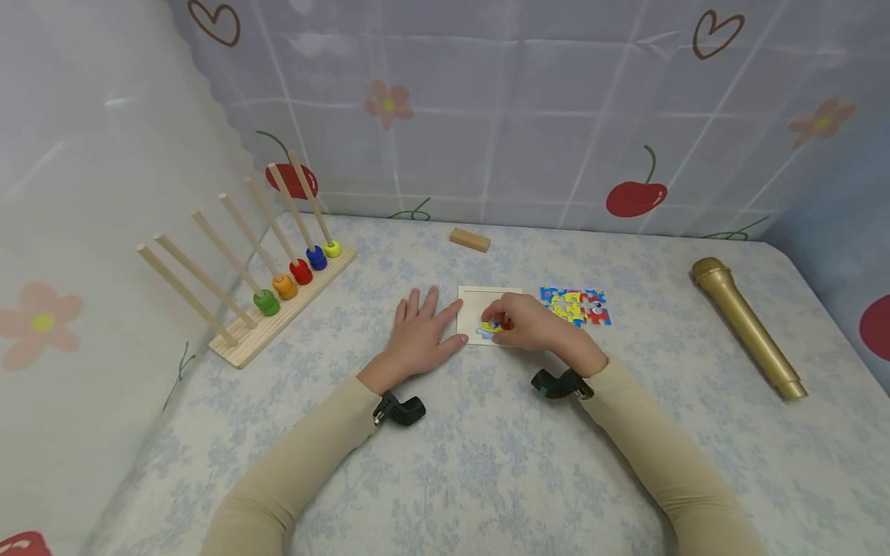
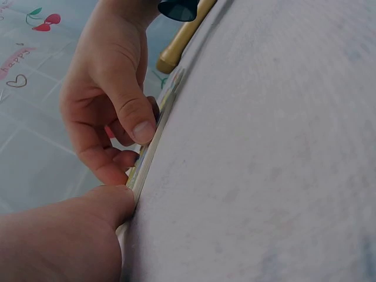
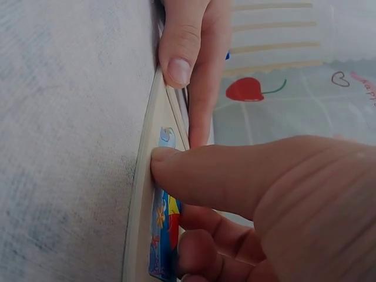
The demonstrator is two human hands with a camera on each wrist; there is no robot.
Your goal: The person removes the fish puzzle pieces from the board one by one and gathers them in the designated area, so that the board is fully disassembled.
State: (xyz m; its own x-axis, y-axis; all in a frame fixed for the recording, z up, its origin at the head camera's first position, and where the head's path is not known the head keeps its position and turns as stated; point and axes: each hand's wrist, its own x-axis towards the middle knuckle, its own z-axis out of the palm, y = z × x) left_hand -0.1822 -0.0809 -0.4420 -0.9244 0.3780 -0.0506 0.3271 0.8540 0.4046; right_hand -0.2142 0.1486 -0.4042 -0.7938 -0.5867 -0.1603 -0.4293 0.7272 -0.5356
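A shallow wooden puzzle tray lies mid-table, with a few joined jigsaw pieces in its lower part. My right hand is over the tray, thumb and curled fingers on the pieces; in the right wrist view the thumb tip presses at the edge of the blue, yellow and red pieces. Its palm hides part of the tray. My left hand lies spread on the table, index finger and thumb touching the tray's left edge. More colourful jigsaw pieces lie just right of the tray, partly behind the right hand.
A wooden stand with upright pegs and coloured rings is on the left. A small wooden block lies behind the tray. On the right lies a gold microphone. A patterned curtain hangs along the table's back.
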